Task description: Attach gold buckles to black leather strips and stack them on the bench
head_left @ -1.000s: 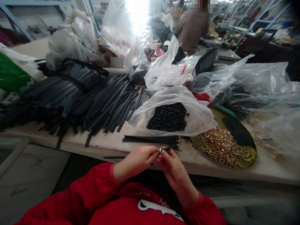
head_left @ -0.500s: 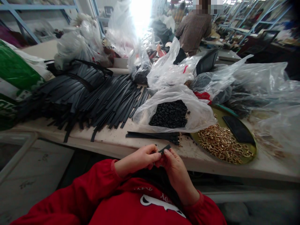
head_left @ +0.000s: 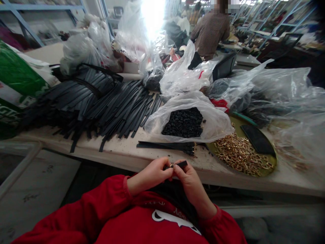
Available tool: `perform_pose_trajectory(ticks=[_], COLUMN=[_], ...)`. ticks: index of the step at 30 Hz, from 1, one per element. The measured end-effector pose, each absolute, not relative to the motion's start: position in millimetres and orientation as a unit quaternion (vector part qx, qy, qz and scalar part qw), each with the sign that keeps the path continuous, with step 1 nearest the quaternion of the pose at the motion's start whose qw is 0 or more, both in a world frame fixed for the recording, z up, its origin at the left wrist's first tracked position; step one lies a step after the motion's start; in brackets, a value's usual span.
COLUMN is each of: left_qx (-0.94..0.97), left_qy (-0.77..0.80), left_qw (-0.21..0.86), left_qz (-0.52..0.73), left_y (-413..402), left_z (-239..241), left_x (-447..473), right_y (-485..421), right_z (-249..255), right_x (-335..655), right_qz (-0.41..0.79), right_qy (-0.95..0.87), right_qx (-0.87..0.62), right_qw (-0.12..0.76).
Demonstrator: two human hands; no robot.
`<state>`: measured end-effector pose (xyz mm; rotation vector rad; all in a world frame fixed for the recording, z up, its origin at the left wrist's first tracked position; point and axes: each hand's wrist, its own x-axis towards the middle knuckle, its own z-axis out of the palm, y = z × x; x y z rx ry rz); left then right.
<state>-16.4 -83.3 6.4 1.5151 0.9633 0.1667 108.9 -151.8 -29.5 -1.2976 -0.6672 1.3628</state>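
Close to my body, just off the table's front edge, my two hands meet. My right hand (head_left: 186, 176) pinches a black strap (head_left: 181, 164), whose end sticks out to the right above the fingers. A small gold buckle (head_left: 172, 165) shows between the fingertips, and my left hand (head_left: 160, 170) is closed on it. How buckle and strap join is hidden by the fingers. Straight ahead lies a small stack of black straps (head_left: 162, 145) with gold fittings at the right end. Behind it an opened plastic bag (head_left: 215, 130) holds many small black loops (head_left: 182, 122).
A big pile of long black strips (head_left: 119, 112) covers the table's left part. On the right, a round tray (head_left: 273, 166) holds gold buckles (head_left: 241, 156) and a black flat piece (head_left: 257, 139). Plastic bags (head_left: 279, 84) crowd the back. A person (head_left: 210, 32) stands beyond.
The strap in my hands has turned from slanting upward to nearly level, and the gold buckle shows more clearly. My hands have shifted only slightly.
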Motion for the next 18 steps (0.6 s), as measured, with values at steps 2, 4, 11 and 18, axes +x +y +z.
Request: perform_pose_trajectory(ticks=[2, 4, 11, 18], left_qx=[0.639, 0.614, 0.694, 0.727], left_qy=[0.423, 0.422, 0.447, 0.400], left_qw=[0.638, 0.663, 0.556, 0.552], left_qz=[0.074, 0.066, 0.097, 0.081], left_y=[-84, -83, -83, -77], left_z=[8, 9, -7, 5], left_x=[-16, -16, -13, -18], right_y=[-152, -152, -152, -146], right_z=[-31, -32, -35, -26], right_x=[111, 112, 110, 123], right_qz=[0.598, 0.607, 0.342, 0.367], right_qy=[-0.261, -0.253, -0.439, -0.476], right_qx=[-0.530, -0.523, -0.671, -0.657], right_qw=[0.542, 0.542, 0.490, 0.455])
